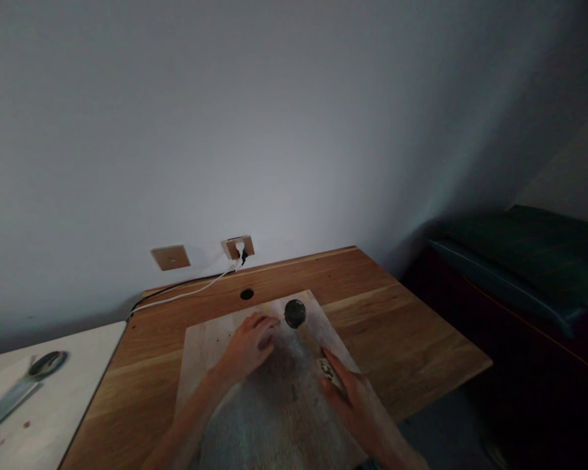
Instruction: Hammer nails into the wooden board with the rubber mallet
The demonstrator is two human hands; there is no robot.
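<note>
On a wooden desk (411, 333) lies a pale cloth or mat (210, 346). My left hand (249, 343) rests on it, fingers curled downward, just left of a small dark round object (294, 313). My right hand (355, 398) lies near the mat's right edge. Its fingers are pressed together around a small light patterned thing (327, 369) that I cannot make out.
A wall socket (238, 247) with a white cable sits behind the desk, beside a blank plate (170, 257). The desk has a cable hole (246, 294). A white surface (78, 385) at left holds a dark spoon-like tool (46, 364). A dark cushioned piece of furniture (519, 267) stands at right.
</note>
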